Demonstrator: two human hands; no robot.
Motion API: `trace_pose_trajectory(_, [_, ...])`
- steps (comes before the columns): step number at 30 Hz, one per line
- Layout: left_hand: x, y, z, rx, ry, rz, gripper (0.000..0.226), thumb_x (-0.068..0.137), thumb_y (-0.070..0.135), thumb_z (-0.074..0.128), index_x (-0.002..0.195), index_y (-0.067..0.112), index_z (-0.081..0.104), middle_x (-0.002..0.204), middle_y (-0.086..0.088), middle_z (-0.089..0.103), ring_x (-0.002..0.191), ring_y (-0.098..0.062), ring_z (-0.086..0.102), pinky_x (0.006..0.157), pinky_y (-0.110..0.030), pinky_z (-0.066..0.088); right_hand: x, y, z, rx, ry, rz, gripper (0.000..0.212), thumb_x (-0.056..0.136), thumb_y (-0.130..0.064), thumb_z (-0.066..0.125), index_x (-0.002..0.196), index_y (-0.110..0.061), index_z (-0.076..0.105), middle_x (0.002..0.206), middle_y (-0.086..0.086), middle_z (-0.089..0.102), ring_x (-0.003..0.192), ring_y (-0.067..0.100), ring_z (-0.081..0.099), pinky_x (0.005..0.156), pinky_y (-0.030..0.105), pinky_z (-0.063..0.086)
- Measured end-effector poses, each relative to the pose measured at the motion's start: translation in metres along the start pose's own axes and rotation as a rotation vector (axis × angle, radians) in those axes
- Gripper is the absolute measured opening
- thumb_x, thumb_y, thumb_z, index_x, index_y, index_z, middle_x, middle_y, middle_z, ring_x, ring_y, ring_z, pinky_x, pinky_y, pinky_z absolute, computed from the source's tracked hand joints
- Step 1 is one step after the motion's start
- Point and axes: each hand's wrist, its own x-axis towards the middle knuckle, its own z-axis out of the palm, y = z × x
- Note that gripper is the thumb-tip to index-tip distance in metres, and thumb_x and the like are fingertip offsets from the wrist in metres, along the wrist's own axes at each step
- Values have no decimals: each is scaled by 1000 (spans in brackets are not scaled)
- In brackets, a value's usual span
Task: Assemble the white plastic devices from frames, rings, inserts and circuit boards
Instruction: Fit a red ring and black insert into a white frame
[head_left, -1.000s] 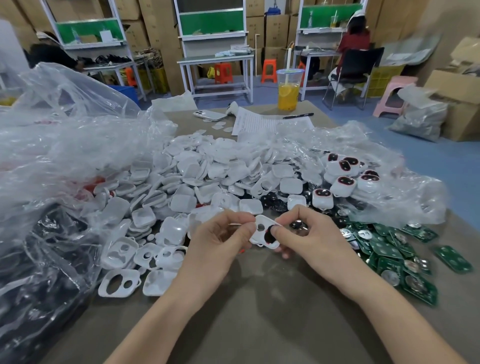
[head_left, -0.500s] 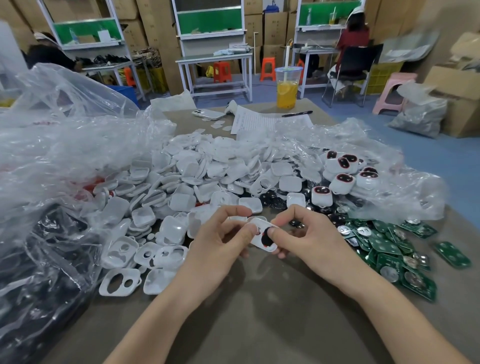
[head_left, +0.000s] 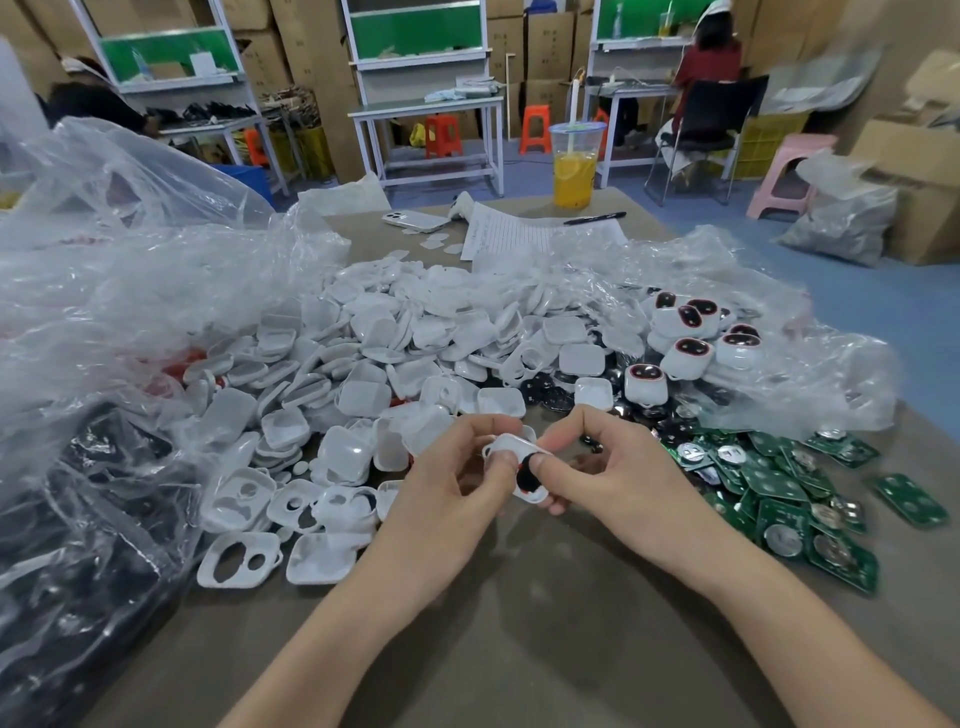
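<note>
Both hands hold one white frame between them, over the table. The left hand pinches the frame's left end with curled fingers. The right hand grips the right end, its thumb against the black insert (which sits in the frame). White shells lie piled just behind, and green boards lie to the right.
</note>
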Motion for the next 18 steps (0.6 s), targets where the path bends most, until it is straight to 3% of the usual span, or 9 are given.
trace_pose_trajectory(4, [-1, 4, -7, 14, -82, -28, 30, 103, 17, 53, 111, 42, 66, 98, 8, 71, 71, -10, 62, 73, -22, 53, 0, 1, 1, 22, -15, -8, 14, 74, -40, 75, 82, -31, 67, 72, 4, 74, 62, 15, 71, 62, 19, 54])
trace_pose_trajectory(11, [-3, 10, -24, 49, -224, -70, 36, 102, 15, 57, 126, 40, 62, 115, 12, 69, 74, -10, 64, 87, -23, 54, -2, 3, 0, 8, -30, -24, 19, 71, -44, 75, 80, -29, 69, 91, 1, 73, 62, 18, 71, 65, 26, 56])
trace_pose_trajectory(15, [-4, 9, -20, -60, -128, -40, 39, 99, 9, 61, 122, 40, 67, 102, 10, 73, 77, -10, 66, 78, -13, 51, -2, 1, -1, 50, -22, -39, 9, 80, -28, 77, 80, -26, 68, 94, -9, 73, 60, 15, 68, 63, 26, 58])
trace_pose_trajectory(18, [-5, 6, -10, -153, -77, -54, 37, 99, 14, 63, 119, 45, 67, 99, 11, 73, 77, -13, 66, 77, -17, 52, -1, -1, 0, 89, 16, -36, 10, 78, -25, 78, 77, -29, 69, 89, 8, 72, 59, 17, 67, 63, 37, 56])
